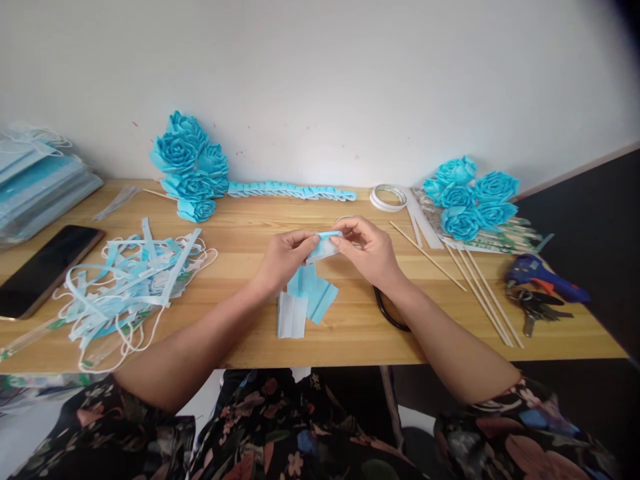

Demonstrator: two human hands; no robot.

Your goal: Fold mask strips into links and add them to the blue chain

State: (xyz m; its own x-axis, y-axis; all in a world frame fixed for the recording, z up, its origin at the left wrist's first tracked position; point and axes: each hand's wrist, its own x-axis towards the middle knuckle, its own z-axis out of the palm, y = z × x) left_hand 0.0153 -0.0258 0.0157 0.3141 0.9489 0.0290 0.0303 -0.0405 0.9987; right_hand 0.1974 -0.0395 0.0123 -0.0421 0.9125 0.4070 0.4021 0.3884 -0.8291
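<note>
Between my two hands is a small piece of blue and white mask fabric (pixel 324 247), its top edge folded over. My left hand (pixel 286 259) pinches its left end between thumb and fingers. At the other end, my right hand (pixel 369 248) grips it the same way. Just below on the wooden table lie several cut mask pieces (pixel 293 315), blue and white, partly overlapping. A black scissors handle (pixel 388 310) shows beside my right forearm, which hides part of it.
Mask scraps and ear loops (pixel 135 287) lie at left by a phone (pixel 50 270) and stacked masks (pixel 45 183). Blue fabric roses (pixel 185 167) and a row of folded pieces (pixel 293 191) line the wall. At right are tape (pixel 388 189), sticks (pixel 480 293), more roses (pixel 470 197), a glue gun (pixel 543 275) and keys (pixel 537 307).
</note>
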